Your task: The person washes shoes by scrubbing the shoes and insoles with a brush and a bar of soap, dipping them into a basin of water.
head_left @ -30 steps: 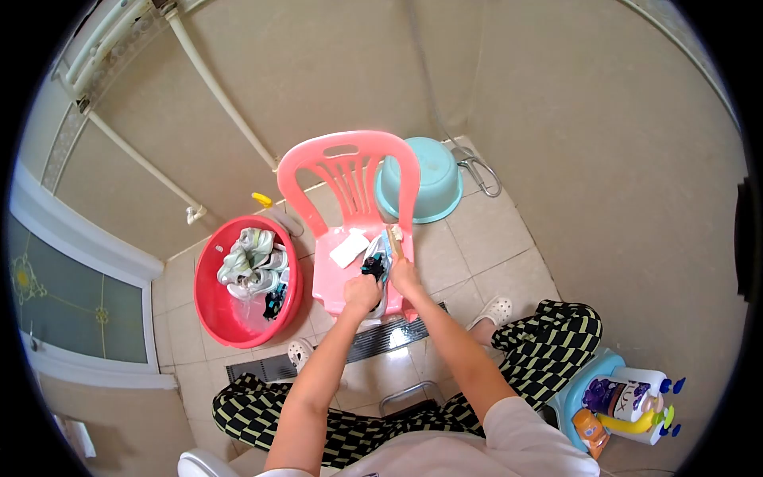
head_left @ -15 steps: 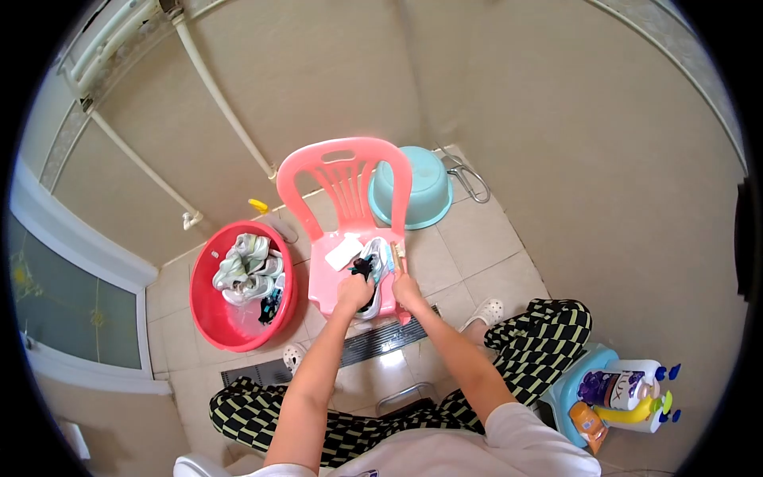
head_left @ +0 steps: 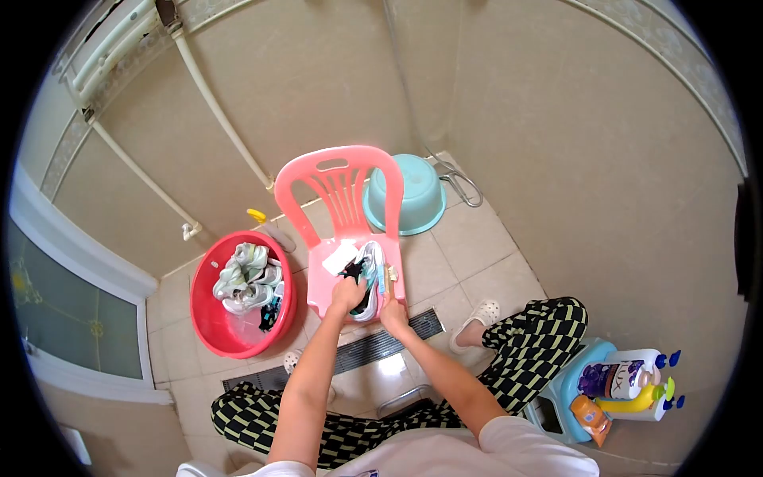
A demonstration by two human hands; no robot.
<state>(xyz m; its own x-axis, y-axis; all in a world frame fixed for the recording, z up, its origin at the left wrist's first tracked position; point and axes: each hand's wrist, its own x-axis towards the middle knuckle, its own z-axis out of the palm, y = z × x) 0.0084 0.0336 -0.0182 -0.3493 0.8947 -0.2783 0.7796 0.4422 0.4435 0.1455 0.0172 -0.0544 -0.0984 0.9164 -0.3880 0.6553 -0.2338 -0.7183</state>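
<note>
A small child-size pink plastic chair stands in front of me, with a white and grey sneaker on its seat. My left hand is closed on the sneaker's near left side, by its black laces or lining. My right hand grips a brush with a wooden-looking handle and pale bristles, upright along the shoe's right side. A light blue strip shows between the brush and the shoe; I cannot tell what it belongs to. Beside the shoe lies a flat white piece, its kind unclear.
Left of the chair, a red basin holds several pale sneakers and a dark item. An upturned teal basin sits behind the chair. At right, a blue stool carries detergent bottles. A floor drain runs below.
The brush and my right hand have moved slightly left and toward me. My left hand has shifted a little left along the shoe, and the camera view has tilted slightly.
</note>
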